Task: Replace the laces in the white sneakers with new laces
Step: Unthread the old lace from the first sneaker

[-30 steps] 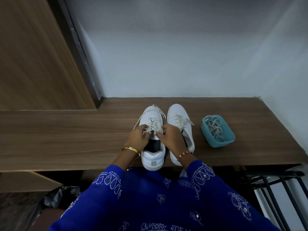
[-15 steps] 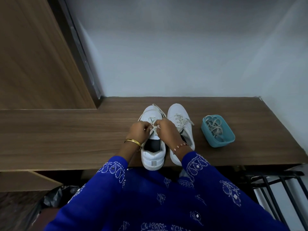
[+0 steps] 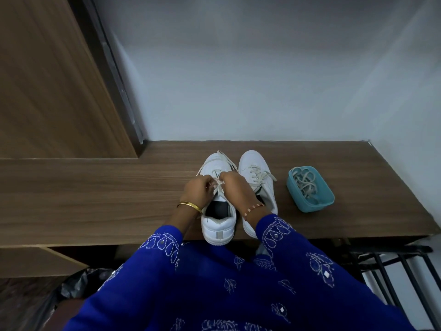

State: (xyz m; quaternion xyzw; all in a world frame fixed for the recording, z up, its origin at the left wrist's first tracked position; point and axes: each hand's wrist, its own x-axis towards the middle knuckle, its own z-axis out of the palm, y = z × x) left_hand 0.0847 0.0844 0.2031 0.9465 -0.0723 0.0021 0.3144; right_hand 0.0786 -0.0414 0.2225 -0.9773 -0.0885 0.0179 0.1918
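A long wooden shelf [image 3: 95, 199] runs along a pale wall, and the person in blue embroidered sleeves stands at its near edge with both sneakers set toes away from them. The left sneaker [image 3: 218, 225] is the one in hand; the right sneaker [image 3: 256, 173] stands just beside it, touching or nearly so, its lace crossed through the eyelets and lying in loose ends over the tongue. Well to the right sits a small teal tub [image 3: 321, 206] holding a heap of pale laces [image 3: 305, 185] — presumably the new ones, none of them drawn out yet. Over the throat of the left sneaker the left hand [image 3: 198, 191] and the right hand [image 3: 236, 191] meet, fingers curled, each pinching the lace [image 3: 220, 185] where it crosses; two free ends trail out over the toe. Whether the pinch is undoing a knot or pulling a crossing free I cannot tell. By my reading the work is at its start — the old lace is only being loosened on one shoe, the other is untouched, and all the re-threading is left.
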